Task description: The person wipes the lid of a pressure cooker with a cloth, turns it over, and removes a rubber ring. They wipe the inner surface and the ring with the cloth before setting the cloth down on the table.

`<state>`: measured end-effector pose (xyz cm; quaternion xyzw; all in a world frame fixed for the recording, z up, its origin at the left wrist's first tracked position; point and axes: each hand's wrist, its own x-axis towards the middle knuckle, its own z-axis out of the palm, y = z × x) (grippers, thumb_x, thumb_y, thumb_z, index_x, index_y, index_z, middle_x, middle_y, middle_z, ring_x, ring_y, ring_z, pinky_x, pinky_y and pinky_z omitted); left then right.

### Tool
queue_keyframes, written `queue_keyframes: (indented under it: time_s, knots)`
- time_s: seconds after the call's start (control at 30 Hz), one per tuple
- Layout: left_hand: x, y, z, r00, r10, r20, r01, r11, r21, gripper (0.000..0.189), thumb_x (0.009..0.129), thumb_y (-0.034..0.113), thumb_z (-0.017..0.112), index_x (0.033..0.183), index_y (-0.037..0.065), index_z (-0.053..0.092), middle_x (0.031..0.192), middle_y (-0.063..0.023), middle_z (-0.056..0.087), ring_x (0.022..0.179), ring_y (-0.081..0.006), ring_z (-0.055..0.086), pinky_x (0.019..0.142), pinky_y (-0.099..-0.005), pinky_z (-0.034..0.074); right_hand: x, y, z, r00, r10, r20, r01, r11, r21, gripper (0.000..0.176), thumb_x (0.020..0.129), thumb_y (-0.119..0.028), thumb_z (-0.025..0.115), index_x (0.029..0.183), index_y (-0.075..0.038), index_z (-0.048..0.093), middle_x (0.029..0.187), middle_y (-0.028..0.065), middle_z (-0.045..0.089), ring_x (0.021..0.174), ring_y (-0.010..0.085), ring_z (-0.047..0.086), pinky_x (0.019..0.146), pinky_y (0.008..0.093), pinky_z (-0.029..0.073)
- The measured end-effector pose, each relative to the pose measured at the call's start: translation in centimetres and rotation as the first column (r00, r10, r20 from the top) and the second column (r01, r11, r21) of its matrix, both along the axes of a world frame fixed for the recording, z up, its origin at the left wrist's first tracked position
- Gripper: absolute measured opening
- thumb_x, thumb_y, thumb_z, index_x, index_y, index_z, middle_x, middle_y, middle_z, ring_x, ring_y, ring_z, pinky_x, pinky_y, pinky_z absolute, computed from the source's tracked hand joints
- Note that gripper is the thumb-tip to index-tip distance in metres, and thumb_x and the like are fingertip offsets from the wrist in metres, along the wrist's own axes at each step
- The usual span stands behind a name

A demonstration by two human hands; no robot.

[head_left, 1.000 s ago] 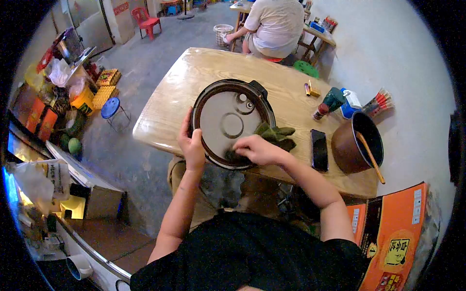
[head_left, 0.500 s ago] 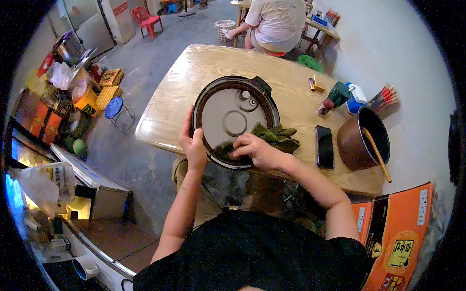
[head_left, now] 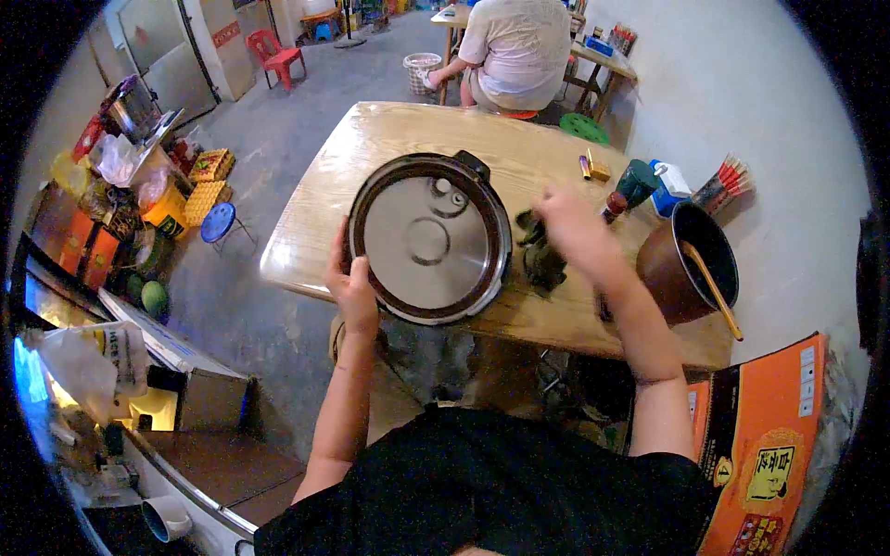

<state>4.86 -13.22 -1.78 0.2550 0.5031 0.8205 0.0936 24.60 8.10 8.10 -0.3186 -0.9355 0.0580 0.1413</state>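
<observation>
A round pressure cooker lid point(head_left: 399, 241), dark-rimmed with a shiny metal inner face turned up, is tilted at the near side of the wooden table. My left hand point(head_left: 353, 295) grips its left rim, with the thumb over the edge. To the right of the lid, my right hand point(head_left: 579, 230) is smeared by motion and closed on a dark green cloth point(head_left: 545, 264), which hangs below the fingers. The cloth is apart from the lid's face.
On the table point(head_left: 315, 232), a brown pot point(head_left: 660, 278) holding a wooden stick point(head_left: 712, 289) stands right, near a green container point(head_left: 640, 183) and chopsticks point(head_left: 728, 181). An orange box point(head_left: 765, 445) is at lower right. A person point(head_left: 517, 51) sits beyond the table.
My right hand has lifted the cloth off the lid and moved right and away from me. The lid and my left hand have shifted slightly left in view.
</observation>
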Motion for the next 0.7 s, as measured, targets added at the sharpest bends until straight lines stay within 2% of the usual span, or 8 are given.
queue_keyframes:
  time_s: [0.03, 0.1, 0.23, 0.27, 0.3, 0.4, 0.57, 0.7]
  knots:
    - [-0.3, -0.2, -0.1, 1.0, -0.002, 0.004, 0.003, 1.0, -0.006, 0.06, 0.078, -0.004, 0.044, 0.138, -0.007, 0.047, 0.135, -0.0156, 0.054, 0.121, -0.0242, 0.055, 0.104, -0.0333, 0.042, 1.8, 3.9, -0.3, 0.952, 0.3, 0.061, -0.303, 0.951, 0.054, 0.019, 0.076, 0.001, 0.057, 0.094, -0.001, 0.064, 0.089, 0.0192, 0.056, 0.094, 0.0361, 0.057, 0.081, 0.0445, 0.048]
    - [-1.2, -0.3, -0.3, 0.994, 0.072, -0.077, -0.074, 0.997, -0.026, 0.058, 0.081, -0.006, 0.042, 0.138, -0.007, 0.047, 0.138, -0.0173, 0.051, 0.126, -0.0255, 0.051, 0.108, -0.0343, 0.037, 2.6, 5.8, -3.1, 0.975, 0.027, 0.223, -0.087, 0.961, 0.262, 0.029, 0.078, 0.005, 0.055, 0.105, -0.003, 0.061, 0.095, 0.0203, 0.059, 0.098, 0.0377, 0.058, 0.084, 0.0463, 0.048]
    - [-1.2, -0.2, -0.7, 0.996, 0.041, -0.082, -0.04, 0.999, 0.021, 0.059, 0.081, -0.006, 0.042, 0.139, -0.006, 0.046, 0.141, -0.0172, 0.049, 0.128, -0.0253, 0.049, 0.109, -0.0345, 0.036, 1.2, 3.6, -3.6, 0.998, -0.05, -0.035, 0.054, 0.991, 0.122, 0.035, 0.081, 0.004, 0.055, 0.114, -0.005, 0.057, 0.111, 0.0221, 0.062, 0.104, 0.0391, 0.059, 0.088, 0.0449, 0.048]
    - [-1.0, -0.7, -0.6, 0.996, 0.043, -0.079, -0.043, 0.999, 0.003, 0.059, 0.081, -0.006, 0.042, 0.139, -0.006, 0.046, 0.141, -0.0172, 0.049, 0.128, -0.0253, 0.049, 0.109, -0.0345, 0.036, 0.5, 1.3, -1.4, 0.957, -0.026, -0.289, 0.029, 1.0, 0.007, 0.033, 0.083, 0.004, 0.055, 0.114, -0.004, 0.057, 0.111, 0.0218, 0.061, 0.105, 0.0387, 0.059, 0.089, 0.0439, 0.048]
    - [-0.7, -0.8, -0.1, 0.997, 0.031, -0.077, -0.031, 1.0, 0.0, 0.059, 0.08, -0.006, 0.041, 0.139, -0.006, 0.046, 0.142, -0.0172, 0.049, 0.129, -0.0255, 0.048, 0.11, -0.0347, 0.036, -0.5, -0.5, -0.5, 0.848, -0.036, -0.529, -0.018, 0.995, -0.095, 0.031, 0.084, 0.003, 0.054, 0.115, -0.003, 0.056, 0.111, 0.0215, 0.061, 0.106, 0.0383, 0.059, 0.09, 0.043, 0.048]
    - [-1.1, -0.5, -0.2, 0.992, 0.031, -0.122, -0.031, 1.0, 0.002, 0.061, 0.079, -0.007, 0.04, 0.14, -0.006, 0.045, 0.143, -0.0172, 0.048, 0.131, -0.0259, 0.047, 0.11, -0.035, 0.035, -5.5, -4.4, -2.8, 0.653, 0.281, -0.704, -0.332, 0.941, 0.068, 0.033, 0.087, 0.001, 0.055, 0.12, -0.003, 0.054, 0.117, 0.0191, 0.06, 0.113, 0.0354, 0.058, 0.098, 0.0414, 0.045]
    - [-2.1, -0.8, -1.6, 0.984, 0.07, -0.161, -0.074, 0.997, -0.02, 0.061, 0.078, -0.005, 0.041, 0.139, -0.008, 0.045, 0.141, -0.0183, 0.049, 0.129, -0.0265, 0.049, 0.11, -0.0357, 0.035, -9.7, -8.7, -10.3, 0.557, 0.794, -0.243, -0.795, 0.594, 0.121, 0.054, 0.083, -0.002, 0.047, 0.137, -0.002, 0.046, 0.136, 0.0249, 0.05, 0.136, 0.0438, 0.035, 0.114, 0.0474, 0.029]
    - [-1.4, -1.2, -1.2, 0.996, 0.048, -0.07, -0.049, 0.999, -0.004, 0.06, 0.078, -0.005, 0.041, 0.138, -0.008, 0.046, 0.139, -0.0184, 0.051, 0.128, -0.0263, 0.05, 0.109, -0.0363, 0.036, -5.0, -5.7, -10.6, 0.452, 0.878, -0.156, -0.88, 0.411, -0.236, 0.06, 0.076, -0.005, 0.055, 0.136, -0.007, 0.05, 0.144, 0.0187, 0.046, 0.145, 0.0349, 0.026, 0.119, 0.0449, 0.023]
